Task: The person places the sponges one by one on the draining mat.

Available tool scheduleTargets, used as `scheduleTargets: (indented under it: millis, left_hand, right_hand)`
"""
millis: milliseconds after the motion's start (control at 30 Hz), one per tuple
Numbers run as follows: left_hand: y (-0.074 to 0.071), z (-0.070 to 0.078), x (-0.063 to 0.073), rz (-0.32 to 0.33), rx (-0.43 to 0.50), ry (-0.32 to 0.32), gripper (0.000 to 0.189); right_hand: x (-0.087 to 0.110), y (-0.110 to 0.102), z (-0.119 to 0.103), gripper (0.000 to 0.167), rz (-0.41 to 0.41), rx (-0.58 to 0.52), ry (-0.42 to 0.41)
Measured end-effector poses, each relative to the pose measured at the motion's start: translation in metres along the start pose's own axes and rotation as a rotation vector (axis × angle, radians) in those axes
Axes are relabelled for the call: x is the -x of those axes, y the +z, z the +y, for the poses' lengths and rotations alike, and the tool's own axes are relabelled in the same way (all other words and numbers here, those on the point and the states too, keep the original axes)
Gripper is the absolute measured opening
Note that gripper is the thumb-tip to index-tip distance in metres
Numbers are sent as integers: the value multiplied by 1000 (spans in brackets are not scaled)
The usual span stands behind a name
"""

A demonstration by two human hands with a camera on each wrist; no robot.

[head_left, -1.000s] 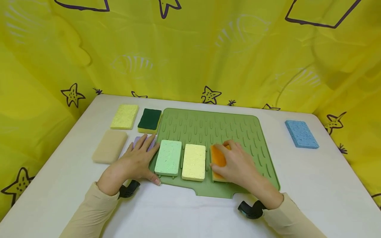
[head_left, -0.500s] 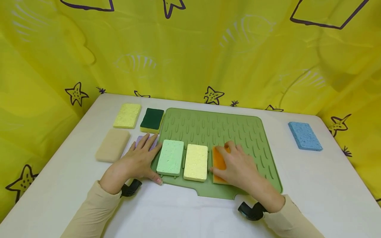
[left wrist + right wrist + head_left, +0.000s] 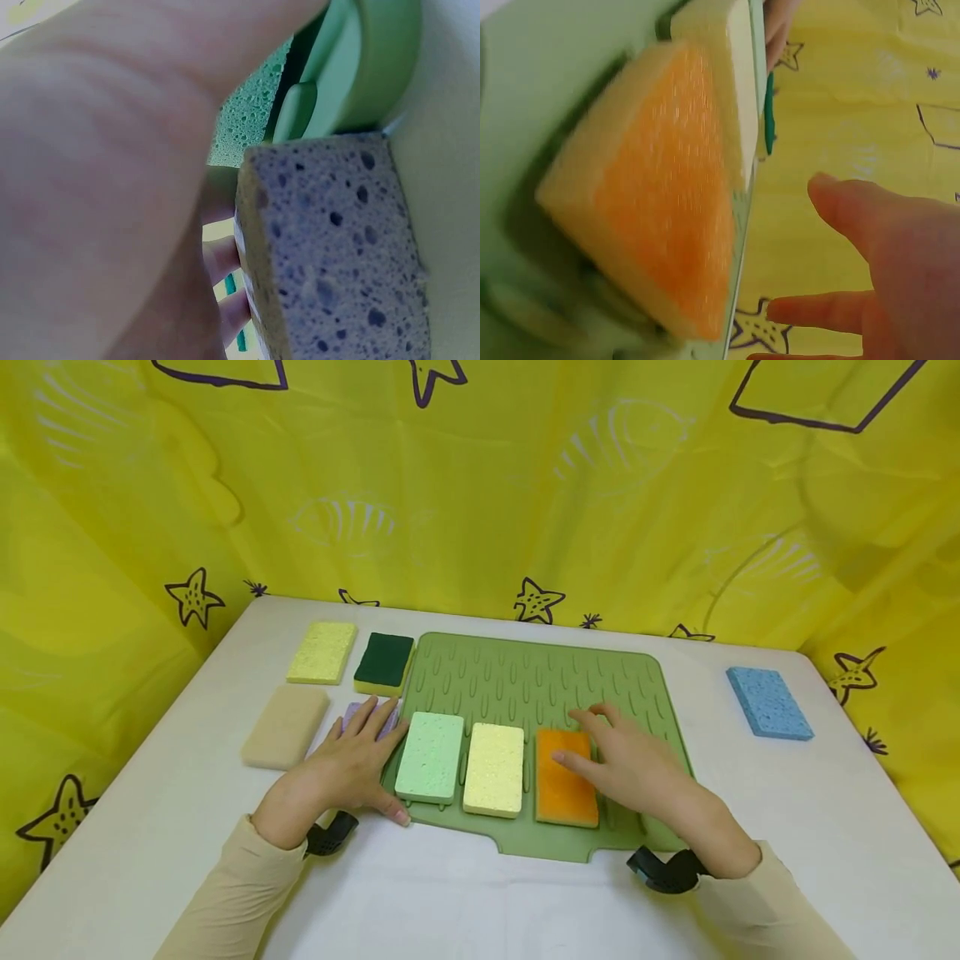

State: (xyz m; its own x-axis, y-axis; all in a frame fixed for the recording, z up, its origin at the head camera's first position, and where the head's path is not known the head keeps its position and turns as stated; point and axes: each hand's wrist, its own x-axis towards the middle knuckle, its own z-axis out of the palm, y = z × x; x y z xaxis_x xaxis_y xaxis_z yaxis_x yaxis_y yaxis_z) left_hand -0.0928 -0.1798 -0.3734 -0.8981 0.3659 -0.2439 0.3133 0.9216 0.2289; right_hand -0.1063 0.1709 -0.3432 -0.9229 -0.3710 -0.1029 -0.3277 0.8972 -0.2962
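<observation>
Orange sponge (image 3: pixel 566 793), lengthwise forward, right hand (image 3: pixel 637 768) seemingly apart

Sponges (image 3: pixel 492 770) number eight: one orange sponge (image 3: pixel 564 785), one pale yellow sponge (image 3: pixel 492 768), one mint sponge (image 3: pixel 429 758), one purple sponge (image 3: pixel 337 255), one beige sponge (image 3: pixel 285 727), one speckled yellow sponge (image 3: pixel 322 652), one dark-green-topped sponge (image 3: pixel 384 661) and one blue sponge (image 3: pixel 769 703). There is one green mat (image 3: pixel 517 681), one worktop (image 3: pixel 450 910), one left grip (image 3: pixel 351 768), one right grip (image 3: pixel 637 767), two sleeves (image 3: pixel 772 906) and two black wrist devices (image 3: pixel 663 870).
</observation>
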Motion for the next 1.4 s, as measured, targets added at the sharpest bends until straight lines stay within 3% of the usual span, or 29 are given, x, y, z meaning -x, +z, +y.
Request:
scheduleTargets:
  millis: [433, 1400]
  left_hand:
    - [0, 0, 0, -7, 2, -4, 130]
    - [-1, 0, 0, 5, 3, 4, 130]
  right_hand:
    - [5, -15, 32, 74, 66, 39, 96]
    - [9, -31, 87, 59, 183, 87, 142]
